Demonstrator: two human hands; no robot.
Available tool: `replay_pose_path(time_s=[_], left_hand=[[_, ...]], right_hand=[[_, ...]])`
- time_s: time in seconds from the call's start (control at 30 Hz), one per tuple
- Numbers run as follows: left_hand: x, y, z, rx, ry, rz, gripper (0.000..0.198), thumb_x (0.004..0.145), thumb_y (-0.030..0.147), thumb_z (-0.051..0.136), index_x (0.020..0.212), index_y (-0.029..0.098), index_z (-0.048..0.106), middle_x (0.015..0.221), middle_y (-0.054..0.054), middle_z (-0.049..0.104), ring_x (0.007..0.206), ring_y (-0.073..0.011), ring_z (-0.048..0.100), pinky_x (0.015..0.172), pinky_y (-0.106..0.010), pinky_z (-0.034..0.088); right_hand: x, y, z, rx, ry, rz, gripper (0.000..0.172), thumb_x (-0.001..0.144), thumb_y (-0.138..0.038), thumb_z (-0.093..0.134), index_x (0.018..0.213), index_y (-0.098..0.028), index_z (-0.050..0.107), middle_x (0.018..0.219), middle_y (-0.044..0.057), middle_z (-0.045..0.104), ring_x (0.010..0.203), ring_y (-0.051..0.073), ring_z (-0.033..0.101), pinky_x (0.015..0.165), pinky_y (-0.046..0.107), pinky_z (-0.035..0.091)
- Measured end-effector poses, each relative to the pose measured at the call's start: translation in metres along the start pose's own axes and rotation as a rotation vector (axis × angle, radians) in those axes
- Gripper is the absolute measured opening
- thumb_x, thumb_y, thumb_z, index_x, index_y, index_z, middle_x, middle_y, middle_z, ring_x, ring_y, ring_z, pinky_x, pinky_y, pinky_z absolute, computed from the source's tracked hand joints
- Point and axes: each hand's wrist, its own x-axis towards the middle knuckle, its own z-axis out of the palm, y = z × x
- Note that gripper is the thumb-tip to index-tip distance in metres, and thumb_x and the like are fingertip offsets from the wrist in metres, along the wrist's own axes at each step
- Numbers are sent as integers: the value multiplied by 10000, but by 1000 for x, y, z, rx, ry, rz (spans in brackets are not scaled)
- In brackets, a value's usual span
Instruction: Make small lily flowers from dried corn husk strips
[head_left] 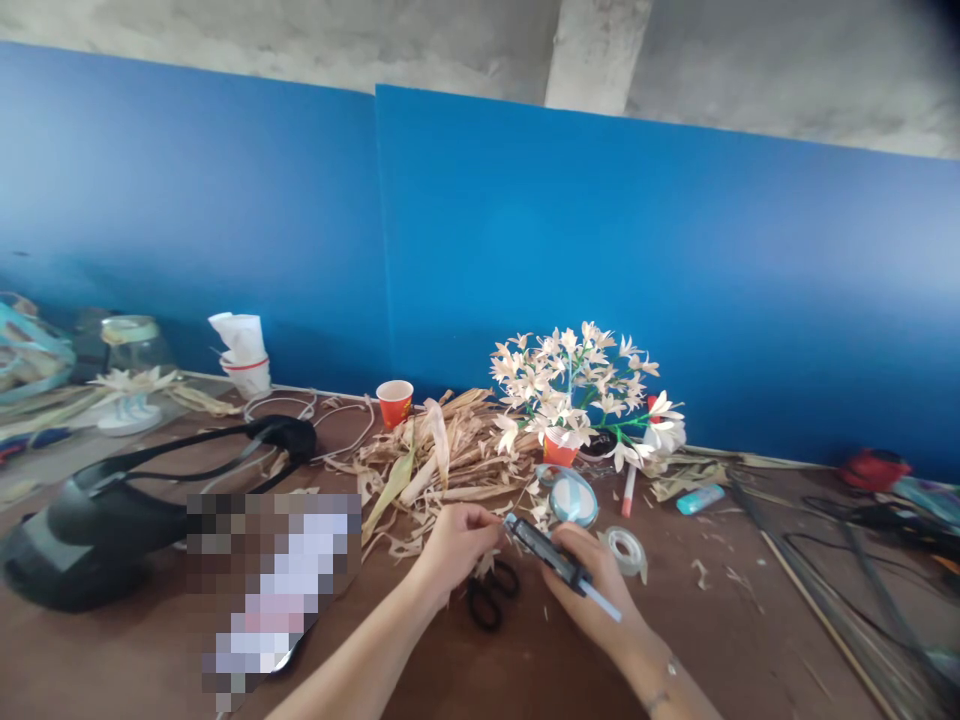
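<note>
My right hand (592, 590) is closed round a dark glue gun (544, 548), whose tip points left towards my left hand. My left hand (454, 545) is pinched on something small at the gun's tip; I cannot make out what it is. Both hands hover over the brown table (525, 660), just above black scissors (491, 592). Behind them lies a pile of dried corn husks (435, 460). A bouquet of pale husk flowers (577, 385) stands in an orange cup just beyond.
A tape roll (628, 548) and a bluish roll (574, 495) lie near my right hand. A red paper cup (394, 402), a black headset (112, 510), stacked white cups (244, 355), and wires and thin rods (847, 590) lie around. A blue wall (525, 250) stands behind the table.
</note>
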Motion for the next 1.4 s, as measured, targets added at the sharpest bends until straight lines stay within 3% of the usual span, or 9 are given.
replay_pose_path(time_s=[1.4], left_hand=[[2,-3,-1,26,1,9,206,586,293,611,614,91,645,540,-27,607,476,-93,471,473,-206,316]], right_hand=[[1,-3,0,20,42,-30,138,689,-94,472,617,-194,409,639,-10,444,594,126,439,545,224,373]])
